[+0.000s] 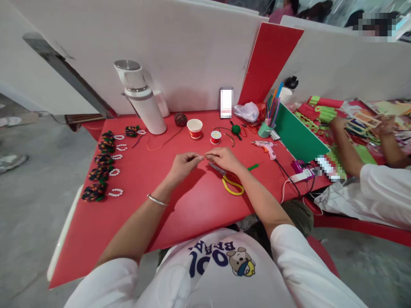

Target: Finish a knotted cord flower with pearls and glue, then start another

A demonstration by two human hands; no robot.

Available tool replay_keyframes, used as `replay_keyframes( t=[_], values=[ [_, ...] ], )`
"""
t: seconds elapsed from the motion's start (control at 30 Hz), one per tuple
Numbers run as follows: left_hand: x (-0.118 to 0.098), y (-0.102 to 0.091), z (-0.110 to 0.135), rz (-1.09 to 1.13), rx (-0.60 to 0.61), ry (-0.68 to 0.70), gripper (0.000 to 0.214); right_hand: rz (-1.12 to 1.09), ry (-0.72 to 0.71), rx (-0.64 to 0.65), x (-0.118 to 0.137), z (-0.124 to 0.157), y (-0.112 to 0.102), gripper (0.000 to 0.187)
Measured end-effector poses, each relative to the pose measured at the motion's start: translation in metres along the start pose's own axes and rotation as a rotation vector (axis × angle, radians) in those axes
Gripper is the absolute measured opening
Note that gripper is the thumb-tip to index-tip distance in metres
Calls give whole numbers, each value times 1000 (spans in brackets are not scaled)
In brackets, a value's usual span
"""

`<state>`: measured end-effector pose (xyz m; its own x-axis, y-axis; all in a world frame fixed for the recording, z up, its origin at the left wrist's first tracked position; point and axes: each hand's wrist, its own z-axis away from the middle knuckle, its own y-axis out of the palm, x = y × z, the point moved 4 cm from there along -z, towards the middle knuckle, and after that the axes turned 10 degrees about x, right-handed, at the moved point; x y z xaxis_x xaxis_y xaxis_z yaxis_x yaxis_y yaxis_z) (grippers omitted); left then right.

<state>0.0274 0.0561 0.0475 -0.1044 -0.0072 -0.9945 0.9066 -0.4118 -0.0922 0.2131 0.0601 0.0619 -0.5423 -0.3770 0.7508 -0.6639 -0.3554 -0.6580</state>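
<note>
Above the middle of the red table, my left hand (186, 166) and my right hand (223, 158) meet at their fingertips, both pinched. Whatever lies between them is too small to make out. Scissors with yellow handles (233, 187) lie on the table just under my right hand, their blades partly hidden by it. Beyond my hands stand a spool of red thread (215, 137) and a paper cup (195, 129). A ball of dark multicoloured yarn (180, 119) rests behind the cup, with a strand trailing left.
Several dark yarn bundles (98, 173) with white bead loops (114, 172) line the left side. A tall white flask (146, 107) stands at the back. To the right are a pink glue gun (266, 149), a pen cup (266, 129) and a green divider (297, 132). A co-worker's arms (348, 145) work beyond it.
</note>
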Motion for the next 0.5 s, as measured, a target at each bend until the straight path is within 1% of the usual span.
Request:
replay_keyframes(
  t=[0.1,0.13,0.2,0.27,0.33,0.43,0.47,0.5],
  values=[
    [7,-15,6,-96,-35,-52,48,24,140,-242,-37,11,-21,21],
    [10,-20,8,-124,-45,-63,47,29,203,-288,-49,17,-27,21],
    [16,-27,11,-162,-62,-78,46,44,287,-322,-64,32,-35,21],
    [24,-28,11,-155,-87,-91,46,56,324,-315,-68,51,-38,31],
    [30,-24,7,-90,-128,-93,47,70,327,-282,-62,73,-32,35],
    [37,-16,-3,78,-193,-65,48,170,309,-164,-45,101,-10,40],
    [38,-14,-6,131,-209,-49,48,227,295,-132,-40,107,0,39],
    [39,-12,-10,173,-223,-32,49,295,279,-128,-36,112,9,35]
  ],
)
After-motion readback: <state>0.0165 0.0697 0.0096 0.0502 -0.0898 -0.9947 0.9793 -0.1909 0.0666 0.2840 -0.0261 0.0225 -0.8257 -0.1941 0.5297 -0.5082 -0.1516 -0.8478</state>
